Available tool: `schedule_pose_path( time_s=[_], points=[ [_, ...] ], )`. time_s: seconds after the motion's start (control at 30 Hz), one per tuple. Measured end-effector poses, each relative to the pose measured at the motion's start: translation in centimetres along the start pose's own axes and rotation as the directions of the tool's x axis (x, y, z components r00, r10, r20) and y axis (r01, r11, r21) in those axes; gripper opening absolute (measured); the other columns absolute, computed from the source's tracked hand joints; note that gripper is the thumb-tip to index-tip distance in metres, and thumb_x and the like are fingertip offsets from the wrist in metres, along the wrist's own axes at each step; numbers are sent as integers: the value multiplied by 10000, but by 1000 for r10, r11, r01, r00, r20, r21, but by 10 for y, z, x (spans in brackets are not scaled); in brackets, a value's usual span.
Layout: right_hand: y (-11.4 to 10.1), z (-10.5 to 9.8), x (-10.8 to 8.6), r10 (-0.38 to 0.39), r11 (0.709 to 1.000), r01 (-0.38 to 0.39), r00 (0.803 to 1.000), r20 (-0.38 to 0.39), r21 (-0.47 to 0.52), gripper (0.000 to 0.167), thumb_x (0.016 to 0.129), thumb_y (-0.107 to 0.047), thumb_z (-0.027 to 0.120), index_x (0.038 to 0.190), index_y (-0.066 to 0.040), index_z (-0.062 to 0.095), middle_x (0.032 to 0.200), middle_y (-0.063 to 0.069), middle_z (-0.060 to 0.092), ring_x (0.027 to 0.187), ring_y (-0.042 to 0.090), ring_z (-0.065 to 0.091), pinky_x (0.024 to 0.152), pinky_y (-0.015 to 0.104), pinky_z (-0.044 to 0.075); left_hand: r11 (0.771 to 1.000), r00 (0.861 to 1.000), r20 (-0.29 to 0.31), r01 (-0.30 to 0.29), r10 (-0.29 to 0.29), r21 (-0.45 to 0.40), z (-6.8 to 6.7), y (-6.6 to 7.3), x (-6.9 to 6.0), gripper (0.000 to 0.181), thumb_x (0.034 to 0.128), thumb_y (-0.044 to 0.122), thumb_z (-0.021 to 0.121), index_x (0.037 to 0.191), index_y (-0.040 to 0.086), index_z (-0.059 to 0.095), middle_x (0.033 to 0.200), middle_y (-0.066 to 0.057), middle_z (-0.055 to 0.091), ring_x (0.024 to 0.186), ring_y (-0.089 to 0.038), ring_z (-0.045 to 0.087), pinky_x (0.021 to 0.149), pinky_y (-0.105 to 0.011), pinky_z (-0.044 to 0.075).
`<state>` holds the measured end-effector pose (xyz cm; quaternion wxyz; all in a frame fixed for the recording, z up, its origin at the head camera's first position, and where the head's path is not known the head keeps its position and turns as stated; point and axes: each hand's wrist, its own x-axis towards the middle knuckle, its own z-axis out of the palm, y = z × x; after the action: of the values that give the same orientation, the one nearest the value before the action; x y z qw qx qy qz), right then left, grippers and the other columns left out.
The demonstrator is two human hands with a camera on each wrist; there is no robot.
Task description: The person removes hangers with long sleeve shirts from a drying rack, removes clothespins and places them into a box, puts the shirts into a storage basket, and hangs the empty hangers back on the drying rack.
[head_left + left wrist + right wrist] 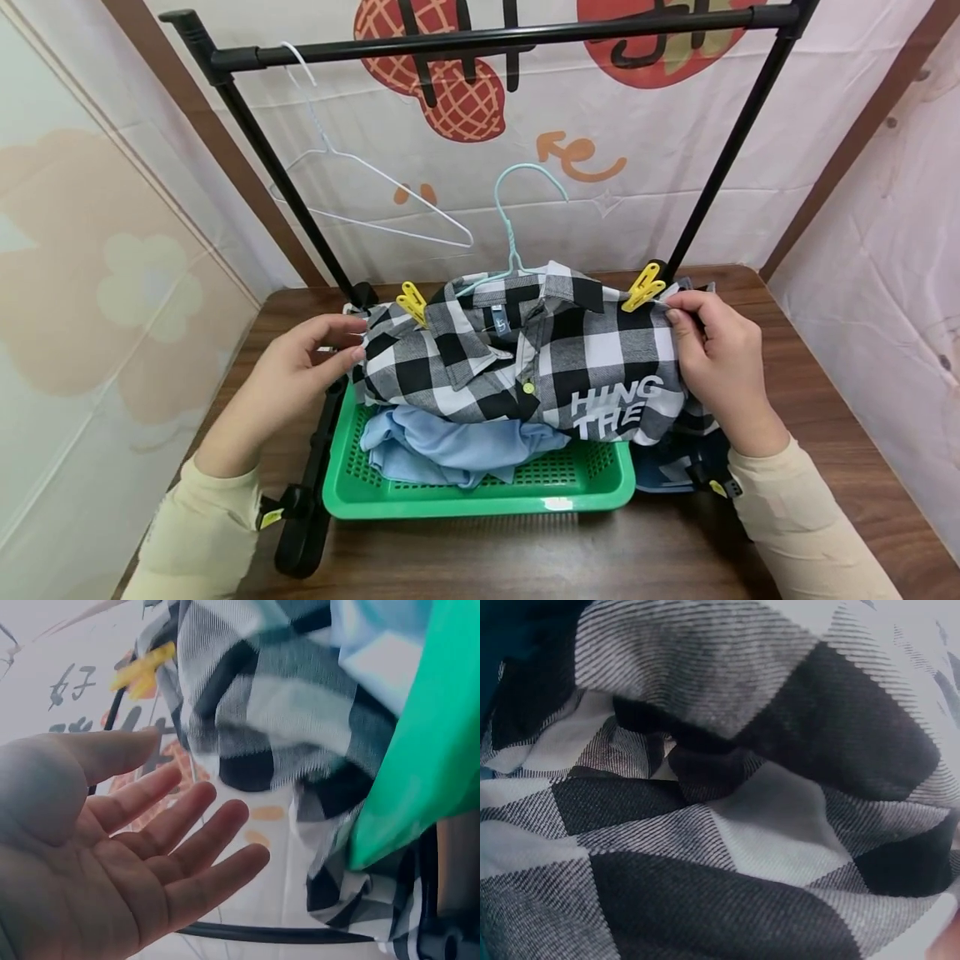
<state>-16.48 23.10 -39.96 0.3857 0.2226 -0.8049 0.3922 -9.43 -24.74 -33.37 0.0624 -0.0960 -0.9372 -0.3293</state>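
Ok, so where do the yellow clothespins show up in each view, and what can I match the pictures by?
Head: one yellow clothespin left of centre, a second yellow clothespin further right, both at the shirt's upper edge.
Left wrist: one blurred yellow clothespin, upper left.
Right wrist: none visible.
Shared landmark: the black-and-white checked shirt, in all three.

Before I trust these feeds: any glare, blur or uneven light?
Head: checked shirt fairly sharp, glare patch on the front of the green basket; left wrist: yellow clip blurred; right wrist: upper left dark, upper right washed out.
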Motion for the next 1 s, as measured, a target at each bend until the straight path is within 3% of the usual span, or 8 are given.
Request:
schedule_pose_path(
  time_s=[0.17, 0.4, 0.63, 1.0],
  points=[
    [0, 1, 0, 4, 1000, -4, 1000, -5, -5, 104, 923, 49, 707, 1024, 23, 712, 922, 136, 720, 652, 61, 414, 608, 168, 339, 1000, 1000, -15, -11, 12, 21, 11, -4, 1, 370, 1020, 267, 664, 1357, 126, 610, 1288, -96, 667, 1140, -245, 641, 859, -142, 497],
    [1, 1, -1, -6, 1000, 6, 1000, -25, 4, 132, 897, 60, 729, 1022, 19, 721, 896, 145, 711, 645, 26, 387, 596, 168, 325, 998, 1000, -2, -22, 22, 56, 12, -3, -4, 310, 1013, 288, 673, 1305, 184, 655, 1221, -14, 706, 1038, -141, 651, 810, -197, 529],
    [-2, 1, -2, -12, 1000, 12, 1000, -8, 1, 129, 905, 61, 720, 1027, 20, 715, 903, 131, 711, 636, 34, 387, 583, 167, 323, 997, 999, 24, -37, 35, 70, 5, 2, -15, 298, 1008, 255, 683, 1299, 190, 671, 1233, -11, 703, 979, -82, 626, 779, -227, 532],
    [-4, 2, -3, -21, 999, 22, 999, -31, 25, 155, 883, 99, 725, 1024, 35, 711, 875, 146, 695, 645, -2, 368, 583, 155, 315, 993, 995, 23, -96, 95, 68, -1, 14, -27, 304, 975, 188, 727, 1276, 208, 684, 1213, 25, 708, 913, -60, 647, 754, -209, 538]
  ],
)
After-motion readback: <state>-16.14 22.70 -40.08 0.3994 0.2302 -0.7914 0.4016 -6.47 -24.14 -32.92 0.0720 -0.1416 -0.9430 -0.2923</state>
